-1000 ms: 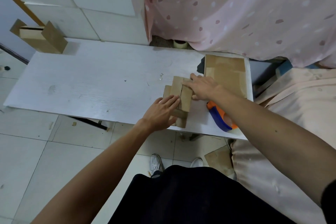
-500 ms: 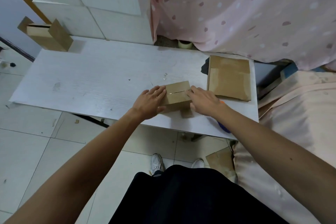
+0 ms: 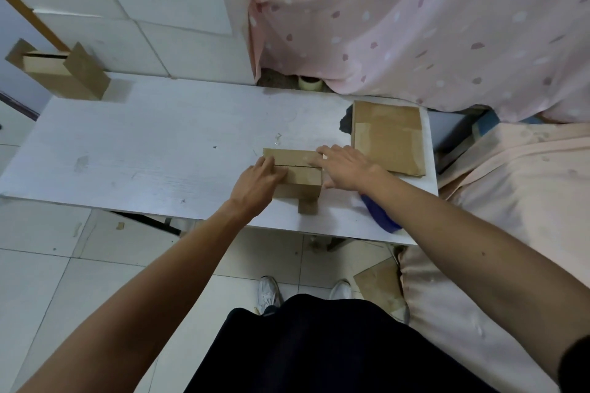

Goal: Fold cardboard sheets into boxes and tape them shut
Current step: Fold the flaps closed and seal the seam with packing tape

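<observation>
Two hands press on one small box, which stands on the white table close to its near edge and right of its middle. The box's long axis runs along the table's length, and the seam between its two top flaps runs the same way, from hand to hand.

The left hand lies on the end of the box toward the table's left, fingers straight and close together, flat on the near flap. The right hand covers the opposite end, fingers spread across the seam and the thumb down by the near corner. Neither hand pinches anything. A short tab sticks out from the box's underside toward the table's near edge.

The flaps look closed but untaped, so taping the seam seems next. The blue tape dispenser lies at the table's near right edge, under the right forearm, so the right hand is far nearer to it. The left would then have to hold both flaps alone, and they could spring open.
</observation>
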